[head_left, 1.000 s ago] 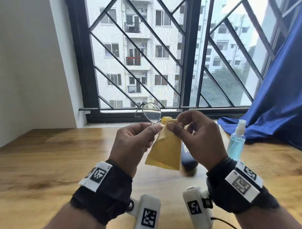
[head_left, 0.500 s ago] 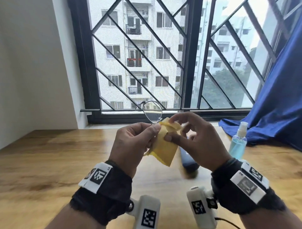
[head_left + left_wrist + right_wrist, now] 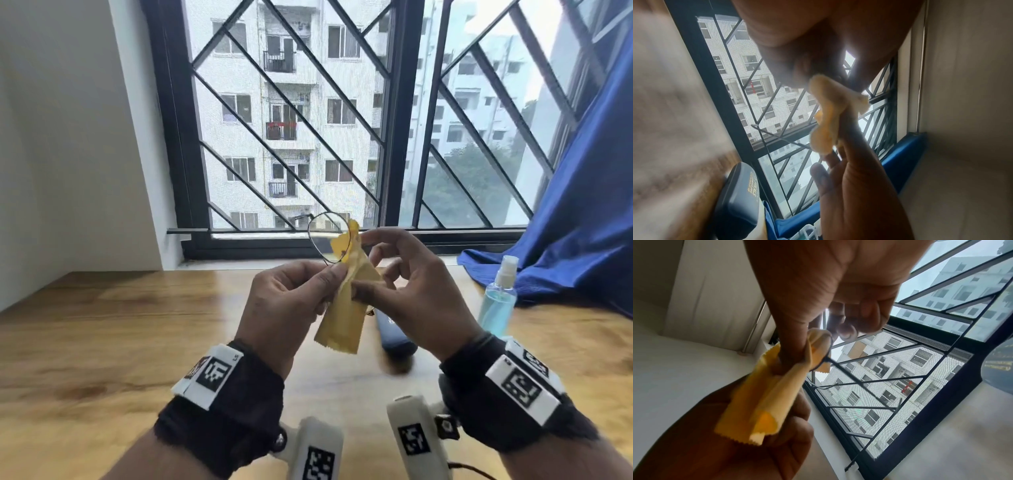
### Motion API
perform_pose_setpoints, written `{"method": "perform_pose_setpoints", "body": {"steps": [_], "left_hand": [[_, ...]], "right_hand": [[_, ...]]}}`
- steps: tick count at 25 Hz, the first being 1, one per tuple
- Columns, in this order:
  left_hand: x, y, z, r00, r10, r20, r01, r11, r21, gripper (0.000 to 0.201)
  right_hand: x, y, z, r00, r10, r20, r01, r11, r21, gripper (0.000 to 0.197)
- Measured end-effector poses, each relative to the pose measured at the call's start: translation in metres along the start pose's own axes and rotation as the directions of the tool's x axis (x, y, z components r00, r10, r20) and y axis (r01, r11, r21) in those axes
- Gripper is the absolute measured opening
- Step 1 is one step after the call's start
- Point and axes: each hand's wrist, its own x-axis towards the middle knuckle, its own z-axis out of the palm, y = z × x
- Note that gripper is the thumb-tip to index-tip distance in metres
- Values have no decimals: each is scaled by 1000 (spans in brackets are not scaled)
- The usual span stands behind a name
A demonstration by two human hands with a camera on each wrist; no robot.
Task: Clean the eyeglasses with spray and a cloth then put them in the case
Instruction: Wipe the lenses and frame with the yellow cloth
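My left hand [image 3: 325, 284] pinches the thin-rimmed eyeglasses [image 3: 323, 240] near the bridge and holds them up before the window. One round lens stands above my fingers; the other is hidden behind the yellow cloth [image 3: 342, 318]. My right hand [image 3: 387, 274] pinches the cloth, thumb low on it and forefinger up at the lens rim. The right wrist view shows the cloth [image 3: 760, 399] wrapped over the dark rim [image 3: 829, 352]. The dark blue case [image 3: 394, 332] lies on the table behind my hands. The spray bottle [image 3: 498, 301] of blue liquid stands to the right.
The wooden table [image 3: 120, 325] runs up to a barred window [image 3: 394, 137]. A blue curtain [image 3: 575, 240] drapes onto the table's back right corner, just behind the bottle. A white wall [image 3: 68, 154] closes the left side. The case [image 3: 735, 203] also shows in the left wrist view.
The cloth bunched up, then dropped long again. Its top now lies over the lens edge, and my right forefinger has risen to the rim. My left hand kept its hold.
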Motion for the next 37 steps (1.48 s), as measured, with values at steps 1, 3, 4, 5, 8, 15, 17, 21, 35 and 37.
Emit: {"method": "perform_pose_setpoints", "body": {"steps": [1, 3, 4, 5, 8, 15, 17, 21, 35, 37], "left_hand": [[1, 0, -1, 1000, 1, -4, -1, 1000, 0, 13], [5, 1, -5, 999, -1, -33, 0, 1000, -18, 13], [6, 2, -7, 999, -2, -47, 1, 1000, -30, 14], [6, 2, -7, 998, 1, -58, -4, 999, -40, 15], [2, 3, -2, 999, 25, -38, -26, 999, -21, 14], [4, 0, -4, 999, 15, -45, -15, 1000, -15, 16], [4, 0, -5, 998, 15, -59, -16, 999, -27, 19], [6, 0, -7, 997, 3, -82, -7, 999, -47, 20], [6, -4, -5, 999, -8, -50, 6, 999, -40, 14], [3, -4, -1, 1000, 5, -27, -6, 1000, -21, 14]], "right_hand": [[1, 1, -1, 999, 19, -33, -19, 999, 27, 55], [3, 3, -5, 995, 69, -66, -64, 995, 78, 46], [3, 4, -7, 995, 84, -45, -81, 994, 79, 43], [3, 5, -7, 996, 89, -5, -89, 994, 64, 43], [0, 1, -3, 995, 77, 69, -79, 997, 14, 49], [5, 8, -9, 989, 146, -40, -140, 983, 121, 34], [4, 8, -10, 985, 162, 51, -165, 984, 61, 36], [4, 8, -10, 983, 173, 67, -176, 983, 45, 28], [4, 10, -7, 988, 148, -46, -144, 985, 91, 11], [2, 7, -2, 994, 108, -34, -105, 990, 94, 14]]}}
